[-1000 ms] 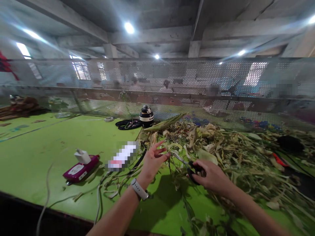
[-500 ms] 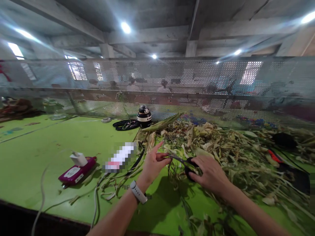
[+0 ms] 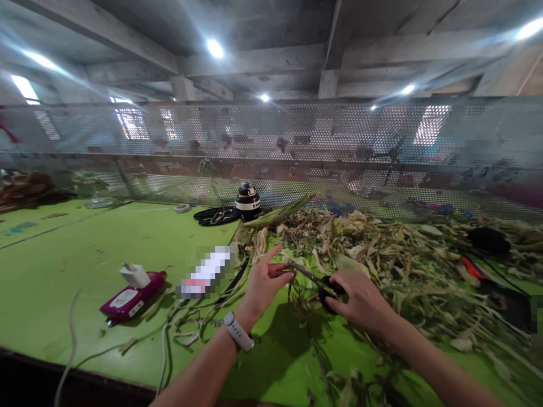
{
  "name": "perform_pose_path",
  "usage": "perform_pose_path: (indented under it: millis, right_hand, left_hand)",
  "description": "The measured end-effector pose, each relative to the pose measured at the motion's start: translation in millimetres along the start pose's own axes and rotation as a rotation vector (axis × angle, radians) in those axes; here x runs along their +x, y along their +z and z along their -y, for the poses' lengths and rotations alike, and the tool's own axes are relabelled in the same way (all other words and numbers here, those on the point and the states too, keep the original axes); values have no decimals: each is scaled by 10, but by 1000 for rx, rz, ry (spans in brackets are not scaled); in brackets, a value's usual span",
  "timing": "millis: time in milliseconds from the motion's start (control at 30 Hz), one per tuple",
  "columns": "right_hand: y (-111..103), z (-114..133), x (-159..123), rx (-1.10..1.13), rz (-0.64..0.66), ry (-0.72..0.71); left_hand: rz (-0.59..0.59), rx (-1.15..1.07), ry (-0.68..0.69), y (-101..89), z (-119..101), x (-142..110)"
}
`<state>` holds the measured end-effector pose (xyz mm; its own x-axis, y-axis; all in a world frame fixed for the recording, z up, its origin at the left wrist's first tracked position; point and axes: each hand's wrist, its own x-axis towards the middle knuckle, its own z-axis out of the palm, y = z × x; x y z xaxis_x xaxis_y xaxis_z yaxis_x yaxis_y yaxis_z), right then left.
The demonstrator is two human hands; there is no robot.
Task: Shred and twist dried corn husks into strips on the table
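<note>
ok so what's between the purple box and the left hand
In the head view, a pixelated item, a white cord and dry plant strips lie between the purple box and left hand.

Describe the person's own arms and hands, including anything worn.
The left hand is gloveless, with a pale wristband, marked by small dark dots, around its wrist. The right hand is gloveless, its wrist bare. No sleeves show on either forearm.

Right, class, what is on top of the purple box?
A white charger, with a white label beside it. The charger covers the patch of purple box beneath it.
</note>
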<state>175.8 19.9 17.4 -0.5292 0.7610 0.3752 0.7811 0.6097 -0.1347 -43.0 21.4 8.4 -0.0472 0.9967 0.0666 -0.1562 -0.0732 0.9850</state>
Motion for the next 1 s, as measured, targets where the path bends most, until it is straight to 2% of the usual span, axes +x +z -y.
perform_pose_path:
  millis: [433,567,667,833,1000]
  right_hand:
    - [40,-57,3,9,-10,-40]
    - [37,-80,24,52,7,1]
    - [42,-88,48,193,31,90]
    - [68,-42,68,604,189,242]
    - [31,56,61,739,254,284]
  left_hand:
    - [-27,18,-6,5,-10,1]
    - [-42,5,-33,-14,3,9]
    - [-42,-15,-66,-34,25,25]
    - [-14,-116,-104,-32,51,36]
    - [-13,-92,-159,-15,48,7]
